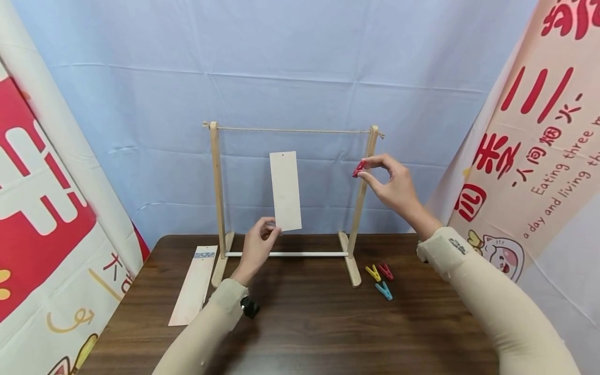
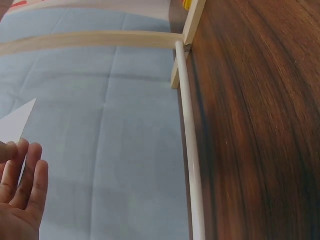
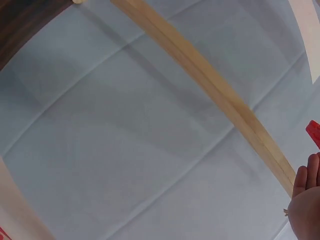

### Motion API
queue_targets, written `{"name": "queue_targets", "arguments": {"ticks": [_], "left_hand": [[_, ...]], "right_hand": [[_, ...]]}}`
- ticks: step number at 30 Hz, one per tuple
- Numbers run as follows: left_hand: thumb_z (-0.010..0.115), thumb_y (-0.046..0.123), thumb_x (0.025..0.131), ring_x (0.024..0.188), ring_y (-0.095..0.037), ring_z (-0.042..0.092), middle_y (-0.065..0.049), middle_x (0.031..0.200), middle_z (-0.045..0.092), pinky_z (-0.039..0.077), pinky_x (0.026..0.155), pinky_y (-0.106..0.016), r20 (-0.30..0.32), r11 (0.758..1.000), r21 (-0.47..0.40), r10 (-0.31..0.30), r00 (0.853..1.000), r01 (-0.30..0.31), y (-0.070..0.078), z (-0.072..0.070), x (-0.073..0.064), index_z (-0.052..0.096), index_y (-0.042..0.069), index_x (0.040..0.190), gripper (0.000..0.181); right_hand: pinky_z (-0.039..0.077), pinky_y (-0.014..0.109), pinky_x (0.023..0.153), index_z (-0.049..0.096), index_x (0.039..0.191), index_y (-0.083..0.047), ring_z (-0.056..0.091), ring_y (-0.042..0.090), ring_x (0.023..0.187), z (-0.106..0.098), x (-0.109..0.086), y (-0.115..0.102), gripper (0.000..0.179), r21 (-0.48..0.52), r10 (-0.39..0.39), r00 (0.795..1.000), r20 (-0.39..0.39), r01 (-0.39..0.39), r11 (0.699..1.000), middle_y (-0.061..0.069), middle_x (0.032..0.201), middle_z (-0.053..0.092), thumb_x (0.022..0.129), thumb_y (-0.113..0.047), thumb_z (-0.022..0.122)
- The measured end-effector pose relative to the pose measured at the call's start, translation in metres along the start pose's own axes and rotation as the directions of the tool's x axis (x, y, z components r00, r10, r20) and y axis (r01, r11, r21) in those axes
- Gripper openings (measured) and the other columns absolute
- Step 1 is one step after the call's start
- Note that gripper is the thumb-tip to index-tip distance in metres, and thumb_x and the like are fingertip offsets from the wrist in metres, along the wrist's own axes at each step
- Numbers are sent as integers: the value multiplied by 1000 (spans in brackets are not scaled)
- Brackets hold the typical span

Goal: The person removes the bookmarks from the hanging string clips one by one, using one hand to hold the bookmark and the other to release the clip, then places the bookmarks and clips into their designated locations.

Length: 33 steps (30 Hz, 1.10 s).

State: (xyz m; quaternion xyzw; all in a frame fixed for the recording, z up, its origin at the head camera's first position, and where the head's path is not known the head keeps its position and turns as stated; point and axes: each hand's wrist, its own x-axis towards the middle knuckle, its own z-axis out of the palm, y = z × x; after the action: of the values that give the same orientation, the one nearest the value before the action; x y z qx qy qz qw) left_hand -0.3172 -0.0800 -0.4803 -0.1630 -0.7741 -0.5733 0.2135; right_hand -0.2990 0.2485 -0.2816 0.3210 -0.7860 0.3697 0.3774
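Observation:
My left hand (image 1: 258,244) pinches the lower left corner of a blank white bookmark-like card (image 1: 286,190), holding it upright below the string (image 1: 290,130). The card has a small hole near its top edge. In the left wrist view, only a corner of the card (image 2: 17,120) shows at the fingertips. By the right post of the wooden frame (image 1: 358,208), my right hand (image 1: 394,182) pinches a red clothespin (image 1: 359,168) between thumb and fingers. Part of that red clothespin (image 3: 313,131) appears at the edge of the right wrist view.
Yellow (image 1: 373,273), red (image 1: 386,271) and blue (image 1: 384,290) clothespins lie on the dark wooden table (image 1: 300,328), right of the frame. Long white cards (image 1: 193,289), one with a blue patterned band, lie at the left. A white crossbar (image 1: 286,254) joins the frame's feet.

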Motion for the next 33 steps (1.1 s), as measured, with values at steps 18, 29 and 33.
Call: {"name": "queue_targets", "arguments": {"ticks": [18, 29, 33], "left_hand": [[74, 7, 103, 94, -32, 77, -10, 98, 80, 56, 78, -22, -52, 1000, -9, -25, 998, 24, -9, -22, -16, 69, 6, 121, 19], [73, 4, 102, 93, -32, 77, -14, 99, 80, 54, 82, -19, -61, 999, -16, -35, 998, 34, -13, -34, -26, 69, 1, 121, 19], [74, 1, 101, 93, -38, 77, -16, 98, 80, 55, 81, -18, -76, 1000, -16, -25, 997, 23, -14, -38, -30, 69, -2, 119, 18]], "right_hand": [[45, 18, 103, 72, 119, 6, 69, 38, 103, 12, -40, 38, 33, -3, 38, 999, 14, -38, 999, 21, 106, 74, 89, 10, 83], [48, 18, 100, 74, 123, -4, 72, 28, 103, 17, -60, 49, 35, 37, 68, 997, 33, -69, 997, 11, 108, 77, 90, 3, 85], [49, 18, 100, 73, 123, -3, 72, 27, 104, 18, -68, 52, 33, 61, 79, 996, 38, -81, 995, 10, 109, 78, 92, 3, 83]]}}
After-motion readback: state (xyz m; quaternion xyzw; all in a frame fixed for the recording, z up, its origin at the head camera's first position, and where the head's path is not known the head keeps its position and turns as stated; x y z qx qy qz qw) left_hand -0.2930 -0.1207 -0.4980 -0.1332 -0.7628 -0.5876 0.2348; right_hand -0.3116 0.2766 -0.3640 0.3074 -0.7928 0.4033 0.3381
